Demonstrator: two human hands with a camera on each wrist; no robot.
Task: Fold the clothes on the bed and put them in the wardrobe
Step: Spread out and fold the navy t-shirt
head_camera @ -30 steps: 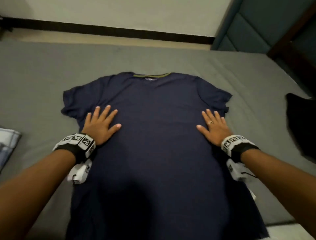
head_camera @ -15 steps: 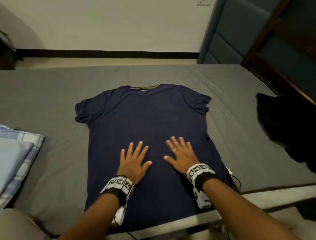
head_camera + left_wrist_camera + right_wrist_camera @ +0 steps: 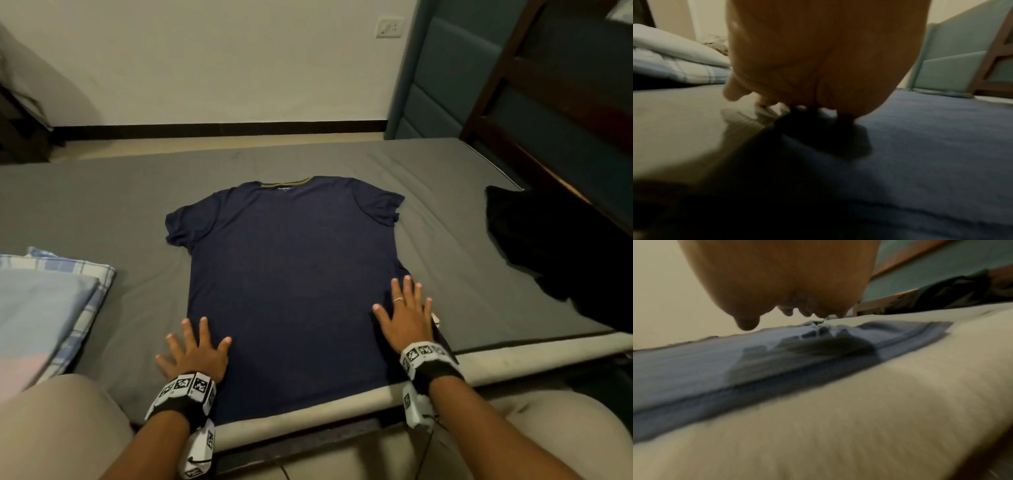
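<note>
A navy blue T-shirt (image 3: 291,274) lies spread flat on the grey bed (image 3: 102,192), collar toward the far wall, hem at the near edge. My left hand (image 3: 193,353) lies flat with fingers spread at the shirt's lower left side, partly on the sheet. My right hand (image 3: 406,315) lies flat with fingers spread on the lower right side of the shirt. In the left wrist view the palm (image 3: 818,56) hangs over the shirt (image 3: 931,154). The right wrist view shows the palm (image 3: 787,275) above the shirt's edge (image 3: 735,360). Neither hand grips anything.
A black garment (image 3: 555,246) lies crumpled at the bed's right side. Folded blue checked cloth (image 3: 44,308) sits at the left. A padded teal headboard (image 3: 438,78) and dark wooden frame (image 3: 513,68) stand at the right. The mattress's near edge (image 3: 308,421) runs below my hands.
Both hands slid from the middle of the shirt outward and toward me, to its lower left and right sides. The view has pulled back from the bed.
</note>
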